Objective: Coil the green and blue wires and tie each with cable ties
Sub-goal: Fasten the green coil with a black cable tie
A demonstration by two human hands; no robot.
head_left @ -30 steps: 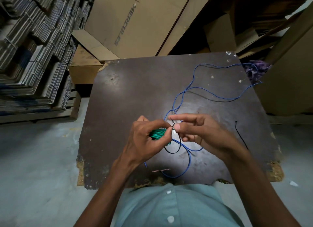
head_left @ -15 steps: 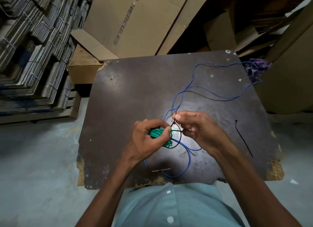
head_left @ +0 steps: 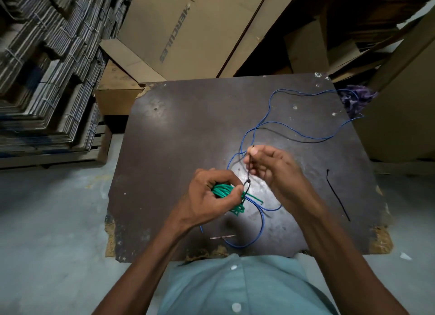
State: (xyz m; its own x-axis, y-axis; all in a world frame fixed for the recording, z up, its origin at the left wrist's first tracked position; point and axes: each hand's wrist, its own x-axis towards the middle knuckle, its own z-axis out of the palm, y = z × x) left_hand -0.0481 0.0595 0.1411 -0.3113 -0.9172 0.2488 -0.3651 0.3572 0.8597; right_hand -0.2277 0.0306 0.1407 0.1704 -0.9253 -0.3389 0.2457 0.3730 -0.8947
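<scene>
Your left hand [head_left: 207,197] gripped the coiled green wire [head_left: 223,191] over the near middle of the dark board [head_left: 164,138], fingers curled round the bundle so that only its right part showed; the coil's long axis ran roughly left to right, and two loose green ends poked out toward the right and slightly toward you. Your right hand [head_left: 275,171] pinched the tail of a black cable tie [head_left: 247,173] between thumb and fingertips, the tail rising from its small loop at the coil up and away from you. The blue wire [head_left: 261,223] lay uncoiled on the board, looping near your shirt and trailing off to the far right corner. A second black cable tie [head_left: 337,194] lay to the right, its length running away from you and slightly left.
</scene>
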